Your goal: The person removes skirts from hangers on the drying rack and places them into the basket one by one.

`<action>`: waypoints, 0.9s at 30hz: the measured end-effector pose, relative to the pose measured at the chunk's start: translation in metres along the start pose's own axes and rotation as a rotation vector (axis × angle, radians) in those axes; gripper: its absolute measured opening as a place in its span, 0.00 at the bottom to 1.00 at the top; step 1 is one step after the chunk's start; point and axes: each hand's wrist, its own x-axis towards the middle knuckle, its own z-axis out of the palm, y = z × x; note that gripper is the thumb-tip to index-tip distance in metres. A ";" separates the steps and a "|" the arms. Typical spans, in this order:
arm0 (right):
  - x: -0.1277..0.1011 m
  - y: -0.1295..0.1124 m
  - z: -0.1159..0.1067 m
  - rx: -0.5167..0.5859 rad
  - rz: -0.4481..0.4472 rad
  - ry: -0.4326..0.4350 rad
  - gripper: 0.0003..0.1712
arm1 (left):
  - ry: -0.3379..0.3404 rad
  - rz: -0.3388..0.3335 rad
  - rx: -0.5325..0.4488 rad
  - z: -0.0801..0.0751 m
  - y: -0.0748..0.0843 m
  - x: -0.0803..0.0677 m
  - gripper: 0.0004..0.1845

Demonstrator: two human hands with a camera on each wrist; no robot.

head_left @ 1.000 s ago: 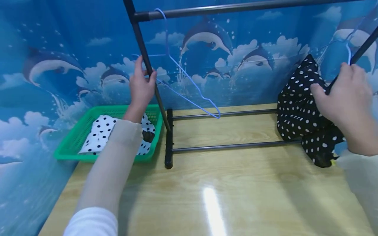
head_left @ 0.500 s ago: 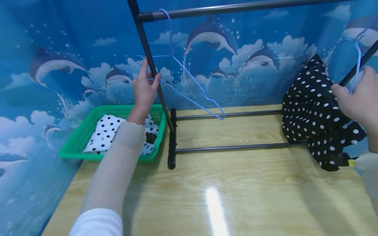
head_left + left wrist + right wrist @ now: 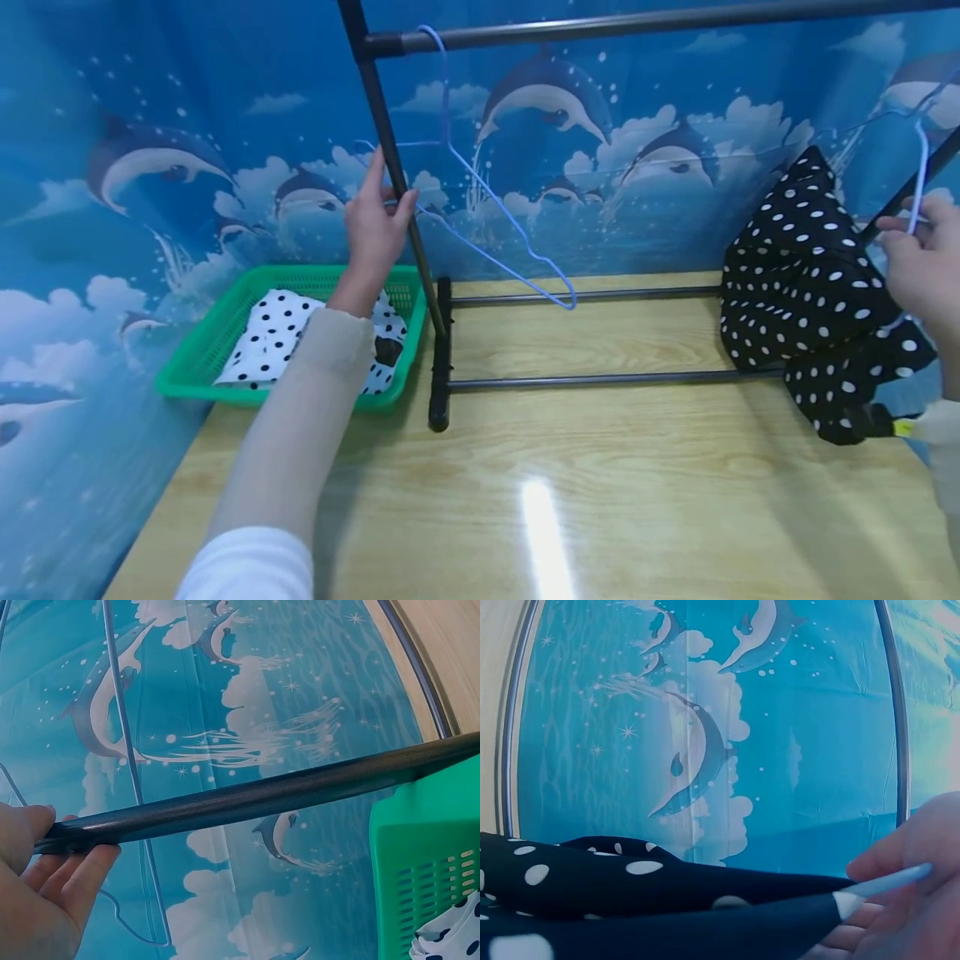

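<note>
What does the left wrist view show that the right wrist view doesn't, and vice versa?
Only the left wrist view: the left hand gripping the black rack upright, the green basket, the white polka-dot cloth and a bare light-blue hanger.

Only the right wrist view: the right hand, the black polka-dot garment and another hanger's light-blue tip.

Both: the dolphin-print curtain, wooden tabletop and dark rack rails.

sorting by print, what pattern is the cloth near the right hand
The cloth is black with white dots, clearest in the head view.
</note>
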 end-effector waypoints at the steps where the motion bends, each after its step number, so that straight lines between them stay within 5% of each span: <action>1: -0.001 0.002 0.000 -0.003 -0.004 0.007 0.30 | 0.002 0.000 -0.005 0.001 0.000 0.000 0.35; 12: -0.010 0.006 0.002 -0.003 -0.045 0.020 0.29 | 0.008 0.033 -0.014 0.003 -0.003 -0.001 0.35; 27: 0.001 0.014 0.010 0.065 0.029 0.026 0.28 | 0.019 0.042 0.001 0.003 -0.005 -0.001 0.34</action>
